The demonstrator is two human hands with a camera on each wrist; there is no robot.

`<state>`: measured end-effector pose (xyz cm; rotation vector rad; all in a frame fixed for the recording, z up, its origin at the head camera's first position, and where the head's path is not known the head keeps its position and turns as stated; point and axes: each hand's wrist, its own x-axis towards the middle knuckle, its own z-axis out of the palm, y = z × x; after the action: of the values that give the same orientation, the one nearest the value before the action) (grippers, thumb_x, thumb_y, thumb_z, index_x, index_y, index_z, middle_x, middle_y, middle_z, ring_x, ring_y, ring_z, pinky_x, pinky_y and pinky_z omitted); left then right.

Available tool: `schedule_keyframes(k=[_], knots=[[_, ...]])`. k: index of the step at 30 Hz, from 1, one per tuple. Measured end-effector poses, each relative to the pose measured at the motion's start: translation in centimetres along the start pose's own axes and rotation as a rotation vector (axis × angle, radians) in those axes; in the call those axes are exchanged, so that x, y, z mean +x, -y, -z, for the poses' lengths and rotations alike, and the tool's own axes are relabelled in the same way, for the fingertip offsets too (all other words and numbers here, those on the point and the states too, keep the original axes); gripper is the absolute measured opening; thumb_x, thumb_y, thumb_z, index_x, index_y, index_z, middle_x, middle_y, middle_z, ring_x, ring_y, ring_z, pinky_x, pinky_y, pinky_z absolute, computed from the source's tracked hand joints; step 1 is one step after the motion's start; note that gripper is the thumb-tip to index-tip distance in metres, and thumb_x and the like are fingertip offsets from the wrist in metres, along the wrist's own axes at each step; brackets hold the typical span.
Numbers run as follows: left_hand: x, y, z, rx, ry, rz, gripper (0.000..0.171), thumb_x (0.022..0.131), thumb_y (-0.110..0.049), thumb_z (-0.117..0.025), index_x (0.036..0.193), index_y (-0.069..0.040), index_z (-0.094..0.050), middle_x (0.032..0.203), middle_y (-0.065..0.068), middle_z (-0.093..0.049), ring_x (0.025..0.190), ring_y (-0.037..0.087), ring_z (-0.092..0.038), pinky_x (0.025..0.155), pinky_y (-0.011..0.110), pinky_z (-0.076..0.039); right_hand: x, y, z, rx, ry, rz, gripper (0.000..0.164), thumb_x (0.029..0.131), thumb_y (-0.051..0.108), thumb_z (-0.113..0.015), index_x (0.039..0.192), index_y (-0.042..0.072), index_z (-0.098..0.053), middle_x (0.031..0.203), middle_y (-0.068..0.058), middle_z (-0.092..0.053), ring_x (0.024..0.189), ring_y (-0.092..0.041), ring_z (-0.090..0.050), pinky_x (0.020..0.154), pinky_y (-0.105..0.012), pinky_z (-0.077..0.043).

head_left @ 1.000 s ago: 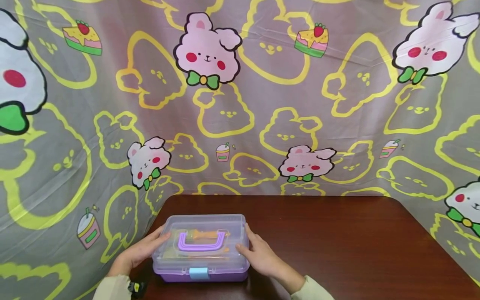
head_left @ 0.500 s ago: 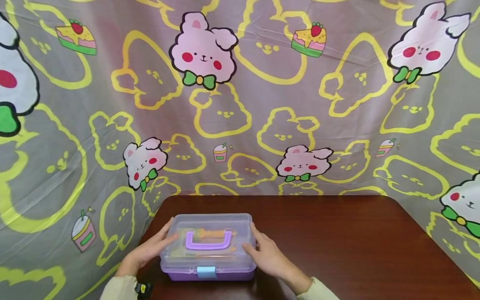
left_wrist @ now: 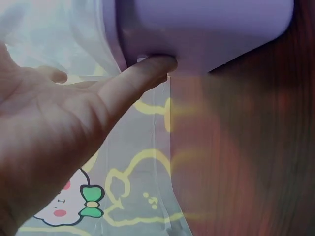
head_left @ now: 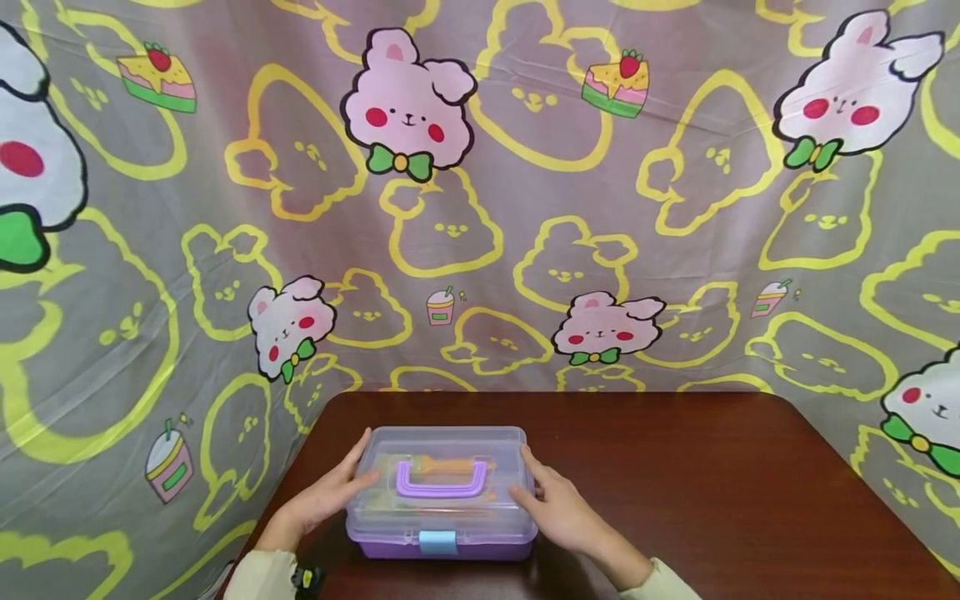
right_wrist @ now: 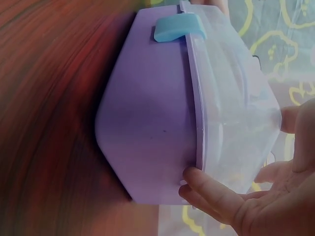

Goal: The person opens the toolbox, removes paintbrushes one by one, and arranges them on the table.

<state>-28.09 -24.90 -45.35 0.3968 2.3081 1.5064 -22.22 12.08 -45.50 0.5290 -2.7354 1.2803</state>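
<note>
A small storage box with a purple base, clear lid, purple handle and blue latch sits closed on the dark wooden table, near its front left. My left hand presses flat against the box's left side and my right hand against its right side, fingers straight. In the left wrist view a fingertip of the left hand touches the purple base. The right wrist view shows the right hand touching the box at the lid seam, below the latch.
A grey cloth printed with yellow outlines and pink bunnies hangs behind and around the table and drapes over its left edge. Bare tabletop stretches to the right of the box. A small black device sits at my left cuff.
Both hands have slid the box to the right along the table, keeping their hold on its two sides. The lid has stayed closed.
</note>
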Motion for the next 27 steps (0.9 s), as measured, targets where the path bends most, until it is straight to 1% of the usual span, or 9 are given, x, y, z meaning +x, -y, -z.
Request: schedule_keyframes(k=[4, 7, 9, 15, 20, 25, 27], knots=[[0.2, -0.2, -0.5, -0.017, 0.025, -0.014, 0.081, 0.099, -0.028, -0.050, 0.152, -0.019, 0.011, 0.155, 0.021, 0.012, 0.136, 0.044, -0.013, 0.101, 0.057, -0.030, -0.2, -0.5, 0.3, -0.022, 0.002, -0.010, 0.075, 0.093, 0.048, -0.054, 0.148, 0.005, -0.029, 0.131, -0.028, -0.047, 0.098, -0.030, -0.061, 0.084, -0.045, -0.049], [0.4, -0.2, -0.9, -0.035, 0.024, -0.019, 0.081, 0.098, -0.027, -0.051, 0.152, -0.020, 0.010, 0.155, 0.021, 0.009, 0.136, 0.042, -0.014, 0.102, 0.056, -0.030, -0.3, -0.8, 0.6, -0.039, 0.011, -0.017, 0.076, 0.092, 0.051, -0.053, 0.149, 0.006, -0.028, 0.132, -0.027, -0.047, 0.100, -0.030, -0.060, 0.086, -0.047, -0.048], [0.6, -0.1, -1.2, -0.038, 0.008, -0.020, 0.081, 0.098, -0.027, -0.052, 0.152, -0.021, 0.007, 0.156, 0.020, 0.006, 0.136, 0.041, -0.015, 0.103, 0.055, -0.029, -0.4, -0.9, 0.8, -0.038, 0.010, -0.015, 0.076, 0.092, 0.050, -0.054, 0.149, 0.005, -0.028, 0.132, -0.028, -0.047, 0.100, -0.031, -0.061, 0.085, -0.046, -0.048], [1.0, -0.3, -2.0, -0.051, -0.034, -0.016, 0.081, 0.096, -0.028, -0.055, 0.153, -0.019, 0.002, 0.155, 0.024, -0.005, 0.134, 0.040, -0.022, 0.101, 0.052, -0.033, -0.7, -1.1, 1.3, -0.022, -0.013, -0.019, 0.076, 0.091, 0.046, -0.058, 0.148, 0.004, -0.030, 0.126, -0.028, -0.050, 0.096, -0.029, -0.063, 0.082, -0.042, -0.051], [1.2, -0.7, -2.8, -0.035, -0.075, -0.047, 0.079, 0.096, -0.026, -0.056, 0.153, -0.015, -0.002, 0.155, 0.021, -0.007, 0.135, 0.036, -0.022, 0.103, 0.047, -0.030, -0.9, -1.4, 1.6, -0.005, -0.023, -0.029, 0.076, 0.091, 0.045, -0.060, 0.148, 0.005, -0.030, 0.127, -0.029, -0.049, 0.098, -0.029, -0.063, 0.082, -0.042, -0.051], [1.3, -1.1, -3.4, -0.026, -0.103, -0.059, 0.078, 0.095, -0.025, -0.057, 0.153, -0.013, -0.005, 0.156, 0.020, -0.006, 0.137, 0.038, -0.019, 0.105, 0.052, -0.026, -1.0, -1.8, 1.9, 0.001, -0.025, -0.038, 0.075, 0.091, 0.043, -0.060, 0.148, 0.006, -0.030, 0.128, -0.030, -0.048, 0.098, -0.028, -0.064, 0.082, -0.041, -0.051], [1.5, -1.1, -3.6, -0.028, -0.106, -0.060, 0.078, 0.095, -0.025, -0.057, 0.153, -0.014, -0.006, 0.156, 0.020, -0.008, 0.136, 0.038, -0.021, 0.104, 0.051, -0.027, -1.0, -1.9, 2.1, -0.002, -0.023, -0.041, 0.075, 0.091, 0.043, -0.060, 0.148, 0.006, -0.030, 0.129, -0.031, -0.047, 0.099, -0.029, -0.063, 0.082, -0.042, -0.051]])
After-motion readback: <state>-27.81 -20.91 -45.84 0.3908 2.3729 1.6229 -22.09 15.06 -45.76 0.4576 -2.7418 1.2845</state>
